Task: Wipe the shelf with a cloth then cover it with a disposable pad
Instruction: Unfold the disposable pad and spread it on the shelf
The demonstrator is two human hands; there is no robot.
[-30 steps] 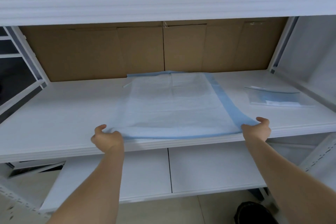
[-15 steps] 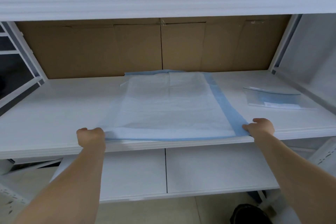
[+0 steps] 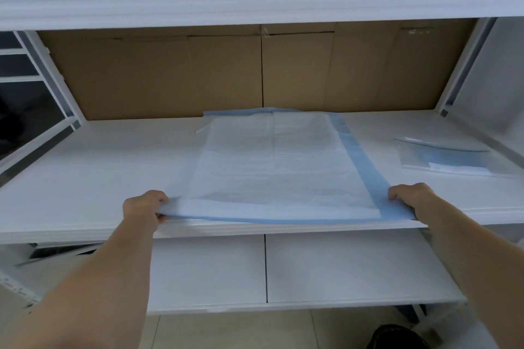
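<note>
We pinch the blue-bordered white disposable pad (image 3: pixel 272 167) by its near corners, left hand (image 3: pixel 143 208) and right hand (image 3: pixel 411 197), fingers clenched on it, likely to square it on the white shelf (image 3: pixel 85 178).

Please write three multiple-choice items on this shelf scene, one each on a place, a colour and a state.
1. Where does the clear plastic packet lie?
A. right of the disposable pad
B. on the lower shelf
C. on the floor

2. What colour is the pad's border?
A. green
B. blue
C. red

3. How is the pad's near edge?
A. rolled up
B. lying free
C. gripped at both corners

Answers: 1 A, it lies on the same shelf, apart from the pad, toward the right post. 2 B, a blue strip frames the white middle. 3 C, the left hand and right hand each hold a corner.
</note>
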